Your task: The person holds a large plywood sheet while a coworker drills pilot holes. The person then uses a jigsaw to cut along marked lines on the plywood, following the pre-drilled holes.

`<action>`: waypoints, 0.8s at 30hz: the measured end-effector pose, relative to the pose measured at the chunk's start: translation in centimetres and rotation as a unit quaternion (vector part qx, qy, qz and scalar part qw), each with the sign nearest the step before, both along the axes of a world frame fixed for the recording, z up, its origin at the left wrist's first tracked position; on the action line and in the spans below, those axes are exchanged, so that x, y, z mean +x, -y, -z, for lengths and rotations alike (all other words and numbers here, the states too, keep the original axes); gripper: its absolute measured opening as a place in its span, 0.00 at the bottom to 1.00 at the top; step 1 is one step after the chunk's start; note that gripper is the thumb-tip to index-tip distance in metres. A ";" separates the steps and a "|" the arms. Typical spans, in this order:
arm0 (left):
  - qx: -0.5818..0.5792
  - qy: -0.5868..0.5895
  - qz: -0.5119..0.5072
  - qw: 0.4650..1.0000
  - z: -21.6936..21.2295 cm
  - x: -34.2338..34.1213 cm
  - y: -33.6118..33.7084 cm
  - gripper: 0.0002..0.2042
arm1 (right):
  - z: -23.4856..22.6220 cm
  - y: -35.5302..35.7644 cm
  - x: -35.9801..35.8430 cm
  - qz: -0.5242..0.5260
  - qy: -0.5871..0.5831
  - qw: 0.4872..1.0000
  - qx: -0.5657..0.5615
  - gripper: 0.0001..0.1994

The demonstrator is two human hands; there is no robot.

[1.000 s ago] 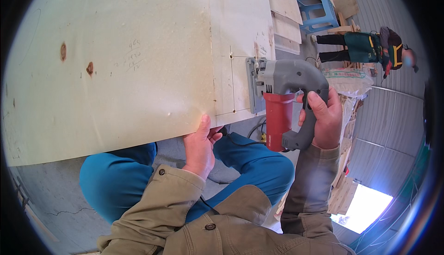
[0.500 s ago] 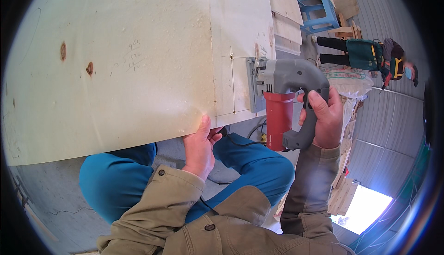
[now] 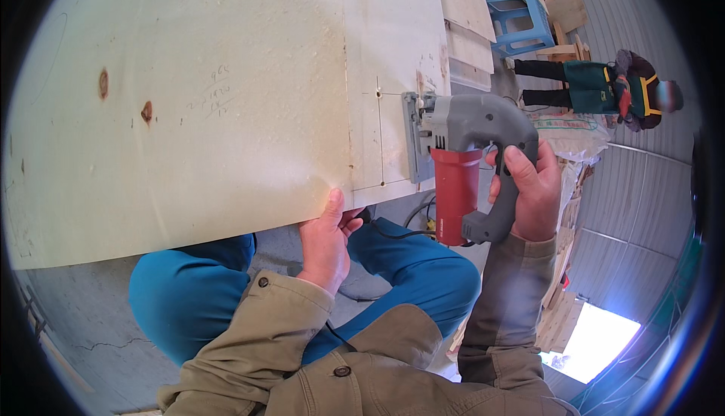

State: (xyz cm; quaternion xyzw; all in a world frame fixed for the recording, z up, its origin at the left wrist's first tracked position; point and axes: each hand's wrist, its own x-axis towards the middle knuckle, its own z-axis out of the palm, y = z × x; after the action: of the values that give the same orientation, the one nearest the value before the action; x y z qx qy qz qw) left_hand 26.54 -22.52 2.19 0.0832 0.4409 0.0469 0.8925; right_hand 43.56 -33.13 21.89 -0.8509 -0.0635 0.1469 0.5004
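Note:
A pale plywood board (image 3: 249, 53) with pencil lines and dark knots fills the upper left. My left hand (image 3: 326, 238) grips its near edge, thumb on top and fingers curled underneath, partly hidden. In my right hand (image 3: 535, 193) is the looped handle of a red and grey jigsaw (image 3: 459, 197). The jigsaw's flat base plate lies against the board near its right end, beside a thin cut line with a small hole at each end. Its blade is hidden from sight.
My bent knees in blue trousers (image 3: 411, 254) are below the board's edge. A black cord (image 3: 396, 232) runs there. Further right are stacked boards (image 3: 470, 50), a blue stool (image 3: 521, 22), a white sack (image 3: 566, 133) and a person in a green apron (image 3: 593, 87).
The person in the green apron has turned and shifted their arms and head. My hands, the jigsaw and the board look almost unmoved.

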 end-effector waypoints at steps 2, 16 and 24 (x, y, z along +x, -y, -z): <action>-0.001 0.003 0.000 1.000 0.0 0.0 0.0 0.17 | 0.0 0.0 0.1 0.004 -0.005 1.000 0.004 0.14; 0.004 0.005 -0.003 1.000 0.2 0.0 0.1 0.17 | -0.1 -0.2 0.4 -0.007 0.001 1.000 0.000 0.14; 0.004 0.009 -0.003 1.000 0.2 0.0 0.1 0.16 | -0.1 -0.2 0.6 -0.008 0.004 1.000 -0.002 0.13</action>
State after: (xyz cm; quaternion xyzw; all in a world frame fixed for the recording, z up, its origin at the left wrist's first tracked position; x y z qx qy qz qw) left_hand 26.53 -22.59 1.99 0.0853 0.4328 0.0519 0.8959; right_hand 44.14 -32.89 21.98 -0.8521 -0.0720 0.1473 0.4970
